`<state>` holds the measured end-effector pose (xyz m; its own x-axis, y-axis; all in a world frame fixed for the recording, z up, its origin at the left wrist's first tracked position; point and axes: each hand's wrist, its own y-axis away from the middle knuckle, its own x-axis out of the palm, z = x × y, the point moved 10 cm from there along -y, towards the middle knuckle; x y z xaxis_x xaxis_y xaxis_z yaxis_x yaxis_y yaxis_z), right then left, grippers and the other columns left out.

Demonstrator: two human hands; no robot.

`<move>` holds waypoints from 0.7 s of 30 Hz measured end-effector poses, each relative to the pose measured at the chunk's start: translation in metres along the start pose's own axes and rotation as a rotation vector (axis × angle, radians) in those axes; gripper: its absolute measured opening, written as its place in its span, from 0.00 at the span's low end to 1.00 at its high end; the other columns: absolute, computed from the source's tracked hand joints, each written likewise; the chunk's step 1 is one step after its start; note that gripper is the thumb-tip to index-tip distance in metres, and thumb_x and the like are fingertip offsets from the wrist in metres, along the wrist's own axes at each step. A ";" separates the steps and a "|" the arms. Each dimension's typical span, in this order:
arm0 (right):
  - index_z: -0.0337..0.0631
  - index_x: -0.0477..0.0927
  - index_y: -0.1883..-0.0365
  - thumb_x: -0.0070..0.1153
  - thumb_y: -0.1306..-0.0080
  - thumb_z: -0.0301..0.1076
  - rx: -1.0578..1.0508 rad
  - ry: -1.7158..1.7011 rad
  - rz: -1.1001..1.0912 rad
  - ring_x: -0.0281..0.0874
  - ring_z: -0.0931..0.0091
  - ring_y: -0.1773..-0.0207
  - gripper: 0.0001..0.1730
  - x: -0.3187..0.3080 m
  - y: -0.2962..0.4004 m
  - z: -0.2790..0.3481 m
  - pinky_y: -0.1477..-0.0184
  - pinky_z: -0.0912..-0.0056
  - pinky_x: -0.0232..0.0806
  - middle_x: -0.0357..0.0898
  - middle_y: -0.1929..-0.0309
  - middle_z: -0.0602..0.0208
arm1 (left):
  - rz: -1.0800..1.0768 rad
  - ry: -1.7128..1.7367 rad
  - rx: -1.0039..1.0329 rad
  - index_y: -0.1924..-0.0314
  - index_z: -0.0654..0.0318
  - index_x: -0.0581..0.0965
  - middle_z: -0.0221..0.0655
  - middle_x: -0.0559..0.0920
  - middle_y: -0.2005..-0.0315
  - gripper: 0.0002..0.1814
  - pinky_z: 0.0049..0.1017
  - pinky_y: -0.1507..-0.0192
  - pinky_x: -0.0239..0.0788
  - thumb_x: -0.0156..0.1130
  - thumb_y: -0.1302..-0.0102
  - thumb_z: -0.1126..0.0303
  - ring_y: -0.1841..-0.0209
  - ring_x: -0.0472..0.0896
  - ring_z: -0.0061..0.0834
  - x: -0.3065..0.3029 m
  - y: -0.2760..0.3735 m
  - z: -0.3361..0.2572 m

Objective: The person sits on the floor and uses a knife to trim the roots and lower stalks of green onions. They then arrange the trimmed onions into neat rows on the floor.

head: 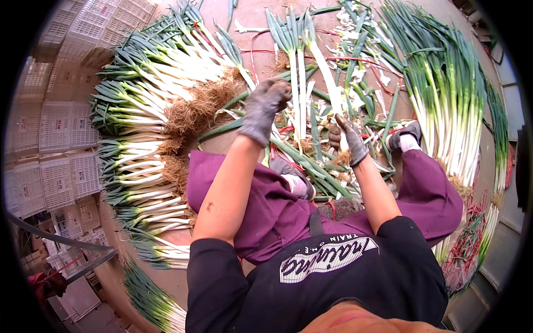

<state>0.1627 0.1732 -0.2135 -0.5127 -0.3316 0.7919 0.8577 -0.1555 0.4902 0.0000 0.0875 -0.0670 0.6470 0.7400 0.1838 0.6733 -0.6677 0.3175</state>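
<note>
My right hand, in a grey glove, grips the white shank of a leek-like stalk just above its roots; the green leaves point away from me. My left hand, also gloved, is raised left of it with fingers curled; whether it holds anything cannot be told. Between the hands lie trimmed white stalks with green tops. Beneath and around them are loose green leaves, peelings and red ties. On the left, a long row of white stalks lies with brown roots towards me.
A large heap of long green-topped stalks lies at the right. Stacked white plastic crates line the left side. More stalks lie at lower left, and a pile of red ties at lower right. My shoes rest among the leaves.
</note>
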 end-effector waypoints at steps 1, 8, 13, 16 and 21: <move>0.43 0.70 0.60 0.49 0.37 0.46 0.018 -0.033 0.066 0.52 0.84 0.87 0.16 0.015 0.022 -0.001 0.86 0.81 0.47 0.55 0.85 0.79 | 0.024 -0.029 -0.022 0.57 0.62 0.73 0.29 0.77 0.68 0.17 0.21 0.63 0.70 0.58 0.41 0.58 0.67 0.76 0.19 0.016 -0.008 0.012; 0.36 0.65 0.53 0.51 0.40 0.38 0.091 0.361 0.081 0.56 0.81 0.88 0.21 0.087 0.126 -0.032 0.86 0.79 0.51 0.60 0.86 0.73 | 0.100 0.545 -0.174 0.69 0.60 0.69 0.29 0.72 0.82 0.10 0.23 0.79 0.66 0.56 0.39 0.62 0.83 0.70 0.24 0.091 -0.024 0.061; 0.36 0.71 0.63 0.51 0.41 0.50 -0.072 0.746 -0.012 0.61 0.83 0.84 0.23 0.066 0.162 -0.022 0.81 0.81 0.55 0.66 0.84 0.73 | -0.160 0.491 -0.029 0.75 0.60 0.67 0.29 0.69 0.86 0.08 0.23 0.86 0.63 0.54 0.41 0.68 0.88 0.67 0.22 0.081 -0.007 0.035; 0.35 0.72 0.60 0.46 0.38 0.54 -0.217 0.863 -0.128 0.62 0.84 0.83 0.27 0.047 0.172 -0.018 0.80 0.82 0.55 0.67 0.84 0.74 | -0.168 0.471 -0.063 0.74 0.61 0.67 0.28 0.68 0.85 0.08 0.23 0.88 0.61 0.54 0.39 0.68 0.88 0.67 0.21 0.088 -0.003 0.038; 0.35 0.73 0.60 0.41 0.35 0.54 -0.223 0.549 -0.113 0.63 0.85 0.85 0.27 0.033 0.177 -0.025 0.84 0.86 0.54 0.71 0.82 0.72 | -0.222 0.347 0.071 0.76 0.62 0.66 0.28 0.69 0.86 0.09 0.21 0.88 0.62 0.55 0.41 0.71 0.89 0.66 0.20 0.086 0.001 0.029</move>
<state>0.2983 0.1116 -0.1099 -0.5566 -0.7242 0.4070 0.8173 -0.3895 0.4246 0.0668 0.1482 -0.0775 0.3331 0.8421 0.4242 0.8135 -0.4842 0.3223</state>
